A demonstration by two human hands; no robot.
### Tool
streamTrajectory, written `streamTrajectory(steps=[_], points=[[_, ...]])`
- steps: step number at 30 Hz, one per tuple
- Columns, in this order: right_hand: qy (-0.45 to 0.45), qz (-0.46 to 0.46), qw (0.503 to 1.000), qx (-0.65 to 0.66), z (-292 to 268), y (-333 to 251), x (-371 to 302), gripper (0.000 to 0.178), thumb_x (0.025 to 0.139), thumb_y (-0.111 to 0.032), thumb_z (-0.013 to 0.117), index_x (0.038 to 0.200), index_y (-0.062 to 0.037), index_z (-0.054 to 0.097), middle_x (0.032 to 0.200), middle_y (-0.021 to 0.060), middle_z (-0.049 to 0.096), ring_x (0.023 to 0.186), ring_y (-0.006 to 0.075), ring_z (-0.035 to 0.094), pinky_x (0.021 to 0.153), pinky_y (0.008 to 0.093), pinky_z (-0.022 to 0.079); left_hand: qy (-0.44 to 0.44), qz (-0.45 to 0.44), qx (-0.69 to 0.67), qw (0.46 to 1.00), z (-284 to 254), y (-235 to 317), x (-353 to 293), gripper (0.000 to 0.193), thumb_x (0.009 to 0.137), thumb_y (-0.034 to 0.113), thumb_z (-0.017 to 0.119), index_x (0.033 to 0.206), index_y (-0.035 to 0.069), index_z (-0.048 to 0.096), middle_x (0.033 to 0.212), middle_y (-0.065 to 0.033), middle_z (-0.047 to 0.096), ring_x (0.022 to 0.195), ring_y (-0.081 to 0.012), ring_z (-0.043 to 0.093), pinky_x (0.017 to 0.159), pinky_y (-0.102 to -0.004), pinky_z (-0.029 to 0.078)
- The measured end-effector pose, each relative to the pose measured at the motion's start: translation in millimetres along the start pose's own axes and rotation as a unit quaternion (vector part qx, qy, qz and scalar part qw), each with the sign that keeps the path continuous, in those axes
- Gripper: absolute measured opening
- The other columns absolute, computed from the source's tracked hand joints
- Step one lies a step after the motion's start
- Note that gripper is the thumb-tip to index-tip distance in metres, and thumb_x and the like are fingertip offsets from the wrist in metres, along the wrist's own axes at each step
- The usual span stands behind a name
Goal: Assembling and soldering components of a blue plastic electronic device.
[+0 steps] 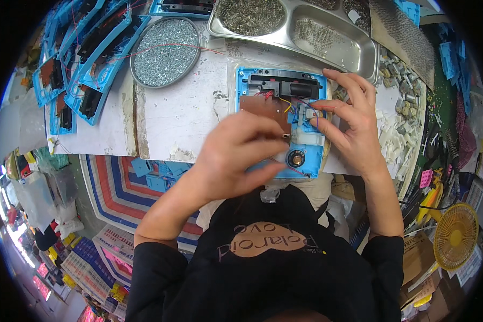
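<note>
A light-blue plastic toy housing point(319, 169) lies on the bench in front of me. It holds a brown circuit board point(249, 103), a black module point(300, 89) along its far edge, a small round black speaker point(295, 158), a whitish plastic box point(307, 139) and thin coloured wires. My right hand point(358, 122) is at the housing's right side, thumb and index finger closed about a small grey metal part point(309, 114). Over the housing's left half is my left hand point(239, 153), fingers curled toward the board and blurred by motion. Anything in its fingertips is too small to make out.
A round grey dish of small screws point(165, 52) stands at the far left, beside several blue housings point(99, 70) with wires. At the back is a steel compartment tray point(284, 29) of small metal parts. White plastic pieces point(394, 131) lie right; a yellow fan point(456, 236) stands lower right.
</note>
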State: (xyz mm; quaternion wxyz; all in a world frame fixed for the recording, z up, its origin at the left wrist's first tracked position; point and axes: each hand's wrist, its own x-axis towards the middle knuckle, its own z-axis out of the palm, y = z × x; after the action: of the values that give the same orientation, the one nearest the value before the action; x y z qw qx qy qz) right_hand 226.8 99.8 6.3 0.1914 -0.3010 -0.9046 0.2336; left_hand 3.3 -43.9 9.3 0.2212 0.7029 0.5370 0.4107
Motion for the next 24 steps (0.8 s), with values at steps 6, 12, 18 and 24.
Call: streamTrajectory(steps=[6,12,18,24], points=[[0.074,-0.029,0.997,-0.014,1.4,-22.1,5.6,0.032,0.072,-0.007,0.085,0.103,-0.0061,0.076,0.108,0.0087,0.07,0.108,0.0289,0.057,0.091,0.0402,0.046,0.095,-0.026,0.118,0.988,-2.2,-9.0,30.9,0.024,0.074,0.004,0.083,0.096,0.007,0.074,0.089,-0.0061,0.068,0.082,-0.0249,0.066,0.074,-0.0346,0.049],[0.125,-0.122,0.983,0.054,9.3,-24.3,11.5,0.026,0.073,0.001,0.082,0.098,-0.0051,0.075,0.088,0.0064,0.072,0.088,0.0274,0.061,0.08,0.0371,0.047,0.076,0.083,0.099,0.989,11.1,-15.2,35.1,0.024,0.074,0.004,0.081,0.097,0.007,0.075,0.089,-0.006,0.071,0.08,-0.0247,0.066,0.071,-0.0352,0.049],[0.112,-0.142,0.983,0.03,9.3,-22.8,4.7,0.024,0.072,0.001,0.084,0.094,-0.006,0.076,0.088,0.0054,0.072,0.087,0.0263,0.062,0.08,0.0372,0.047,0.152,0.03,0.157,0.975,0.6,-33.1,6.9,0.015,0.077,0.009,0.081,0.091,0.01,0.075,0.081,-0.0013,0.069,0.073,-0.0206,0.065,0.068,-0.0347,0.044],[0.096,-0.143,0.984,0.053,14.5,-31.1,0.3,0.025,0.069,-0.002,0.085,0.091,-0.0074,0.075,0.085,0.004,0.071,0.084,0.0242,0.063,0.081,0.0392,0.045,0.158,-0.031,0.189,0.969,-0.5,-26.2,-0.9,0.011,0.079,0.009,0.081,0.088,0.01,0.074,0.081,-0.0034,0.069,0.072,-0.0218,0.064,0.065,-0.0354,0.044]])
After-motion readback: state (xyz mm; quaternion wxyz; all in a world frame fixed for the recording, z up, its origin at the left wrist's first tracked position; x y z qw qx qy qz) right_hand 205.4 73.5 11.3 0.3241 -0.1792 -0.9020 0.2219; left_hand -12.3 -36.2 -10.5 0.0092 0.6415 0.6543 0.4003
